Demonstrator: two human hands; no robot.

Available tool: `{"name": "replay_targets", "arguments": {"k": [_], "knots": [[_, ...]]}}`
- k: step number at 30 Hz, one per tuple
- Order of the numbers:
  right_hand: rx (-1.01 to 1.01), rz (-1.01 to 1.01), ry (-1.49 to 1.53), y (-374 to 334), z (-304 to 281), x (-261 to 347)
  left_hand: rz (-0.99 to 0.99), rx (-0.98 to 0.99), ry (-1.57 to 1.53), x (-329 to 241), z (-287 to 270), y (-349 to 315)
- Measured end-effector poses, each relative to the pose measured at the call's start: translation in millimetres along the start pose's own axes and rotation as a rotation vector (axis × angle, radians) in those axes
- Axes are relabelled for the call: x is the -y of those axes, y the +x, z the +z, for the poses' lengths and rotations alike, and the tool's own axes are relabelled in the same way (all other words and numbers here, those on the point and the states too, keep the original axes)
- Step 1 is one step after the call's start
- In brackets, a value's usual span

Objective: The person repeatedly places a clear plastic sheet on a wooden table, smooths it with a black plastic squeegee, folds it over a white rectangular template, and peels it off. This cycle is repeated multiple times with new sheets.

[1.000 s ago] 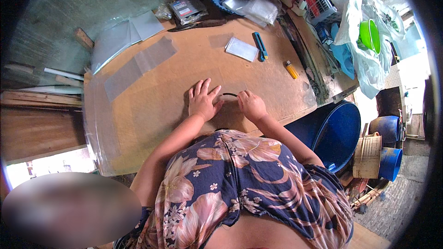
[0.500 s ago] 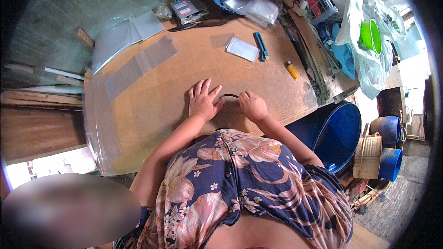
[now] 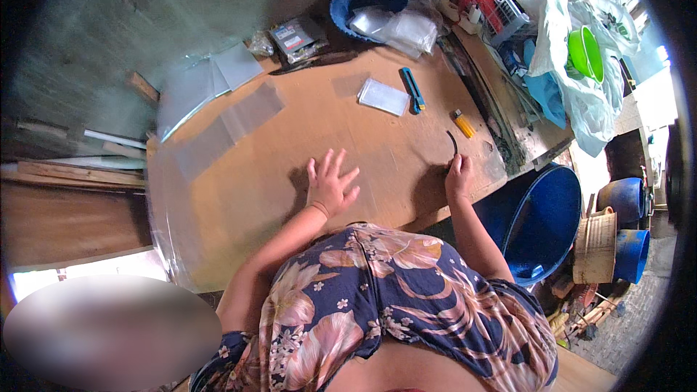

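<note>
A thin, dark, curved strip (image 3: 454,143) sticks up from between the fingers of my right hand (image 3: 458,177), which is closed on its lower end near the table's right edge. Its exact kind does not show. My left hand (image 3: 332,186) holds nothing; its fingers are spread over the brown tabletop (image 3: 268,181), left of the middle. Just beyond the strip's tip lies a yellow lighter (image 3: 464,124). Farther back are a blue utility knife (image 3: 412,90) and a stack of clear plastic sleeves (image 3: 382,96).
A blue basin (image 3: 341,11) with plastic bags stands at the back, left of a white basket (image 3: 508,18). Clear sheets (image 3: 185,98) lie at the far left. Below the table's right edge stands a large blue drum (image 3: 544,221). A blurred patch covers the lower left.
My right hand has moved right, away from my left hand, carrying the dark strip, which now points upward. My left hand has shifted slightly, fingers still spread. The view has shifted a little.
</note>
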State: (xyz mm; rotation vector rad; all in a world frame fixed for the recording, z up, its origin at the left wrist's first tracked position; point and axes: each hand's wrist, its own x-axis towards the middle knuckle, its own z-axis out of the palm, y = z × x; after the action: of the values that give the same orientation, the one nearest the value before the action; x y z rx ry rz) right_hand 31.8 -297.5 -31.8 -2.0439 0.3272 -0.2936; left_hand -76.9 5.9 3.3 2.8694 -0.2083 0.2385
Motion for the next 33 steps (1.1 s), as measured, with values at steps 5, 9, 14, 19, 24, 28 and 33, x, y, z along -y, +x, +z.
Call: {"name": "replay_targets", "arguments": {"k": [5,9,14,19,24,28,33], "knots": [[-0.025,-0.002,0.022,-2,4,-8,0.093,0.061,-0.044,8,-12,32],[-0.002,-0.037,0.045,-3,6,-2,-0.069,0.022,-0.109,47,4,105],[-0.024,-0.097,-0.031,-5,3,4,-0.074,0.069,0.125,85,28,164],[0.003,-0.031,0.019,-6,5,2,-0.060,0.140,0.125,100,37,185],[-0.004,-0.038,-0.008,-6,6,0,-0.132,-0.385,0.019,103,42,186],[-0.037,-0.072,-0.034,-6,7,2,-0.617,-0.229,-0.618,122,32,189],[-0.051,-0.090,0.024,-5,8,1,-0.764,-0.032,-1.433,118,-29,140]]}}
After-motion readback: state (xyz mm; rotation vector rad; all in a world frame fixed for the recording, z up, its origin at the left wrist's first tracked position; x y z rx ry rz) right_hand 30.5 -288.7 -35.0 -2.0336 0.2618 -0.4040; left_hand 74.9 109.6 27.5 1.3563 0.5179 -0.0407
